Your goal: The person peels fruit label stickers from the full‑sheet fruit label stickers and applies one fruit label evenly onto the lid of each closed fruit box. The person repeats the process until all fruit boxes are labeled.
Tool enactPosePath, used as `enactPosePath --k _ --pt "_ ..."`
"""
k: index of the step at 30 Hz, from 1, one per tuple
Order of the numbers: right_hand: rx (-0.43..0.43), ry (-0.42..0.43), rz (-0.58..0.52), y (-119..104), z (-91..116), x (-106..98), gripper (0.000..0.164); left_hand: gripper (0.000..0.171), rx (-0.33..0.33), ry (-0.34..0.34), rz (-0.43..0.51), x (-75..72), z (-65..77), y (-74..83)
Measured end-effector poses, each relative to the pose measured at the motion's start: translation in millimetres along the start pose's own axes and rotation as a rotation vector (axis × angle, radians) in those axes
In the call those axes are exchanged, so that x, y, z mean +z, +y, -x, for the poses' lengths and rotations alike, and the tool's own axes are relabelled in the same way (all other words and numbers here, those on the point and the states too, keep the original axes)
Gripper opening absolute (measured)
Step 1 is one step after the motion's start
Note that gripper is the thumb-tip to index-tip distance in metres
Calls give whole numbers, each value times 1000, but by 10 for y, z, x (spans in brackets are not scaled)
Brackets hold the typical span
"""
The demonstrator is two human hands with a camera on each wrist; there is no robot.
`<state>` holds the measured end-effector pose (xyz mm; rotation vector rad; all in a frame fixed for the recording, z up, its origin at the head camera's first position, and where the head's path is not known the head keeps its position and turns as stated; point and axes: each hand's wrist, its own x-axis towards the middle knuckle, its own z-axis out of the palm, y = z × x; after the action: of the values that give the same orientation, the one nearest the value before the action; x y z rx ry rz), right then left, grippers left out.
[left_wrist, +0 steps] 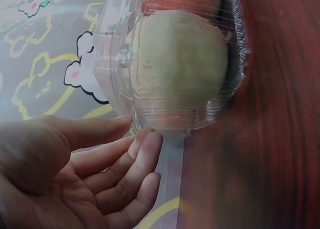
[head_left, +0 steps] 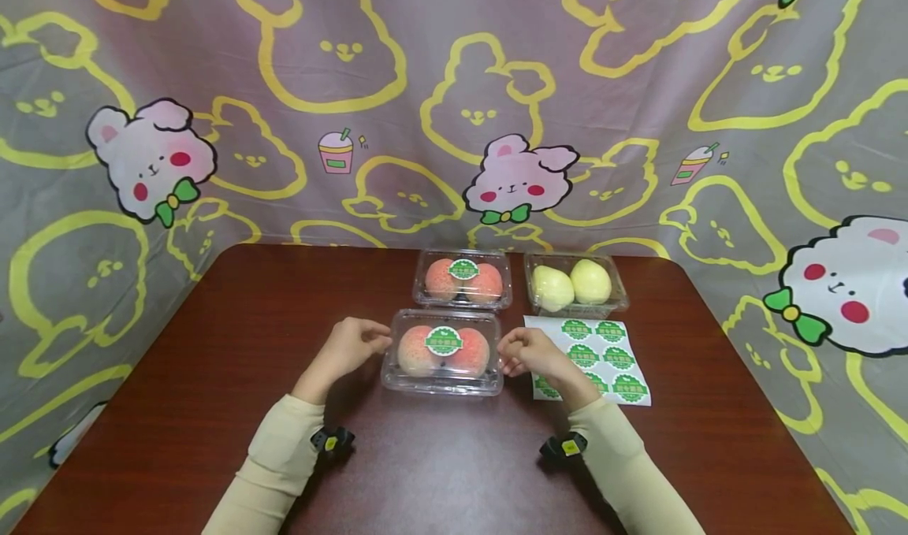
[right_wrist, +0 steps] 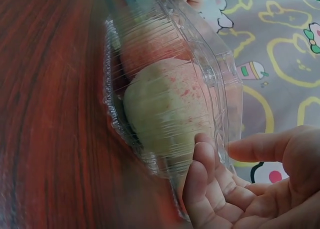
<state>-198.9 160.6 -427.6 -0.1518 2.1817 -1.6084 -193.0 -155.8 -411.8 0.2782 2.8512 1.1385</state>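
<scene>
A clear plastic fruit box (head_left: 443,381) with two peaches (head_left: 471,352) inside is in the middle of the head view. A round green and white sticker (head_left: 443,341) lies on its closed lid. At the box's left end, my left hand (head_left: 352,347) pinches the rim between thumb and fingers. My right hand (head_left: 534,355) does the same at the right end. Both wrist views show thumb and fingertips at the rim, with the lower fingers loosely curled. Close to the right hand lies a white sheet of green round stickers (head_left: 615,357).
Behind the box stands a second clear box of peaches (head_left: 463,297), also stickered. To its right, another clear box (head_left: 613,306) holds two yellow-green fruits (head_left: 591,281) and shows no sticker. All are on a dark brown table (head_left: 234,346), with a patterned cloth (head_left: 426,125) hanging behind.
</scene>
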Motion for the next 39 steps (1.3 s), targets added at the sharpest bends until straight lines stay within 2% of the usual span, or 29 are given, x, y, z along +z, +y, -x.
enactPosePath --k 15,22,31,39 --pt "-13 10 -55 -11 -37 120 20 23 -27 -32 10 -102 20 -39" --pt "-14 11 -47 -33 -47 150 21 22 -55 -44 15 -141 25 -42" --pt "-33 20 -47 -53 -76 200 22 21 -50 -42 6 -184 21 -65" --pt "-33 34 -77 -51 -102 274 21 22 -72 -45 0 -231 28 -90"
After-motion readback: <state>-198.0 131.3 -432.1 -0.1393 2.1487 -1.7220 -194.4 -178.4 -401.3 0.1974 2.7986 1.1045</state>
